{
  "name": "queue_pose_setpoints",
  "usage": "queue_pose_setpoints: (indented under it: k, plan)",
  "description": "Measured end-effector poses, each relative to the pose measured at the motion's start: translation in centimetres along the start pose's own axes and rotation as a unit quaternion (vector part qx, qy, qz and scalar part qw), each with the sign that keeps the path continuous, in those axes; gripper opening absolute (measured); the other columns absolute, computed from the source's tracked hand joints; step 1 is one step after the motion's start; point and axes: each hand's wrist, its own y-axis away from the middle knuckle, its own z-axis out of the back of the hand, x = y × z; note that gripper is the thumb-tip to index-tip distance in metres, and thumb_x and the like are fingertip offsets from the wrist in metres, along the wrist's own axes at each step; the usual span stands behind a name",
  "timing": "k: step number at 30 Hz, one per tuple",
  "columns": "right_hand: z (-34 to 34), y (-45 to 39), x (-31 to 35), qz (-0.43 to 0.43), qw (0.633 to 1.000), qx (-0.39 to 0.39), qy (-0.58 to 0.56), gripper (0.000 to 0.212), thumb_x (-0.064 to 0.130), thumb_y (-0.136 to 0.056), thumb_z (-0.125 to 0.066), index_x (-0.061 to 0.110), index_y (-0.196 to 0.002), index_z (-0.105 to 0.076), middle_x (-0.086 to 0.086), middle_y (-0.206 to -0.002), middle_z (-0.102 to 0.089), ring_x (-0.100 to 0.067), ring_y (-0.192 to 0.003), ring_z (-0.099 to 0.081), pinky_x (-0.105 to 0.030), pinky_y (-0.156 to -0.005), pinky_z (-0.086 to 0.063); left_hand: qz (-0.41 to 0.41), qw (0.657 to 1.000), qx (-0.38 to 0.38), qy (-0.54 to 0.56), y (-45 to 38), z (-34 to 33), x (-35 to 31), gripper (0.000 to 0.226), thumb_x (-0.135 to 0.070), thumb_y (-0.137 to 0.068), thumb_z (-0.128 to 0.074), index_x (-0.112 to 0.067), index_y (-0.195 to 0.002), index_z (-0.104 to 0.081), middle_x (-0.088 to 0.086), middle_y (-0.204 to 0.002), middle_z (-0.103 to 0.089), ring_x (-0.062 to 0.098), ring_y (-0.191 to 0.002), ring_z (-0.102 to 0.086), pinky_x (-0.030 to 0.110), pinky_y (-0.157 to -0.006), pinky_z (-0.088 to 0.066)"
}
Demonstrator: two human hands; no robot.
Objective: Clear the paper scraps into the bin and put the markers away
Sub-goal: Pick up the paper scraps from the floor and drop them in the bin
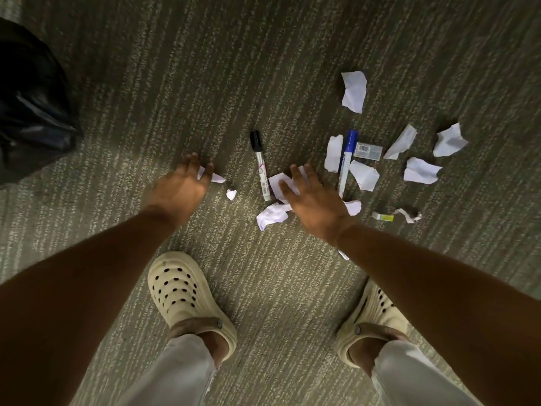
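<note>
Black-lined bin (pixel 32 95) far left of black marker (pixel 260 164), contents unseen, marker's cap pointing away, blue marker (pixel 347 159) alike, left hand (pixel 181 189) and right hand (pixel 310 197) spread open on paper scraps (pixel 354 90).

This looks like an office or classroom floor: a low-pile, striped grey-green carpet (pixel 205 68) of the commercial kind covers everything in view. Whiteboard markers (pixel 260 164) and torn paper scraps (pixel 354 90) lie on it, with a black bin bag (pixel 32 112) near the left edge.
</note>
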Motion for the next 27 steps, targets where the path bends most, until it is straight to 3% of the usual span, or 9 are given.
queue_pose_setpoints:
  k: [3,7,12,15,21,24,27]
  plan:
    - [0.6,0.2,0.5,0.002,1.000,0.026,0.000,0.073,-0.009,-0.088,-0.045,0.010,-0.151,-0.015,-0.025,-0.159,-0.003,-0.046,-0.145,-0.007,-0.058,-0.101,-0.042,-0.001,1.000,-0.006,-0.011,0.4,0.8,-0.7,0.068,-0.005,-0.089,-0.051,-0.013,-0.149,-0.019,0.020,-0.152,-0.027,0.033,-0.137,-0.034,0.044,-0.096,-0.047]
    - [0.6,0.5,1.1,0.000,1.000,-0.001,0.011,0.056,-0.005,-0.088,-0.051,0.002,-0.141,-0.036,-0.026,-0.154,-0.022,-0.043,-0.141,-0.025,-0.052,-0.100,-0.045,-0.016,1.000,-0.024,0.005,1.0,1.8,-1.5,0.041,-0.008,-0.089,-0.048,-0.012,-0.130,-0.049,0.011,-0.126,-0.054,0.027,-0.108,-0.058,0.040,-0.083,-0.053]
    - [2.4,-0.3,0.8,-0.002,1.000,-0.022,-0.002,0.030,0.003,-0.088,-0.054,0.006,-0.117,-0.061,-0.015,-0.121,-0.060,-0.034,-0.108,-0.060,-0.045,-0.085,-0.053,-0.022,0.999,-0.021,0.011,1.4,2.8,-2.2,0.026,-0.009,-0.092,-0.046,-0.014,-0.115,-0.059,0.006,-0.101,-0.061,0.024,-0.091,-0.062,0.036,-0.075,-0.050]
    - [3.8,0.0,0.5,-0.005,0.999,-0.032,-0.011,0.029,0.007,-0.091,-0.054,0.011,-0.119,-0.062,-0.011,-0.112,-0.065,-0.032,-0.100,-0.065,-0.042,-0.082,-0.056,-0.011,0.999,-0.028,0.025,2.0,3.2,-2.5,0.025,-0.010,-0.093,-0.047,-0.013,-0.114,-0.059,0.006,-0.102,-0.061,0.024,-0.090,-0.063,0.037,-0.076,-0.051]
    - [8.7,2.5,1.5,-0.009,0.991,-0.115,-0.074,0.038,-0.002,-0.088,-0.058,0.017,-0.120,-0.064,-0.004,-0.117,-0.068,-0.023,-0.097,-0.068,-0.036,-0.081,-0.059,0.024,0.990,-0.088,0.108,5.9,5.8,-1.5,0.027,-0.005,-0.089,-0.053,-0.007,-0.115,-0.058,0.007,-0.098,-0.060,0.020,-0.077,-0.060,0.033,-0.073,-0.056]
    - [13.0,3.2,3.8,0.023,0.985,-0.145,-0.086,0.043,-0.007,-0.089,-0.051,0.015,-0.125,-0.060,-0.007,-0.124,-0.064,-0.027,-0.101,-0.068,-0.039,-0.083,-0.059,0.044,0.977,-0.141,0.154,9.0,7.4,0.7,0.035,-0.009,-0.089,-0.057,-0.011,-0.124,-0.056,0.008,-0.120,-0.061,0.023,-0.095,-0.064,0.037,-0.081,-0.055]
    - [18.3,3.3,6.8,0.056,0.980,-0.182,-0.065,0.036,0.008,-0.095,-0.050,0.015,-0.129,-0.057,-0.009,-0.136,-0.058,-0.032,-0.111,-0.063,-0.045,-0.088,-0.056,0.088,0.955,-0.190,0.210,12.8,8.9,4.0,0.040,-0.004,-0.086,-0.059,-0.010,-0.126,-0.057,0.011,-0.123,-0.062,0.029,-0.103,-0.063,0.044,-0.082,-0.055]
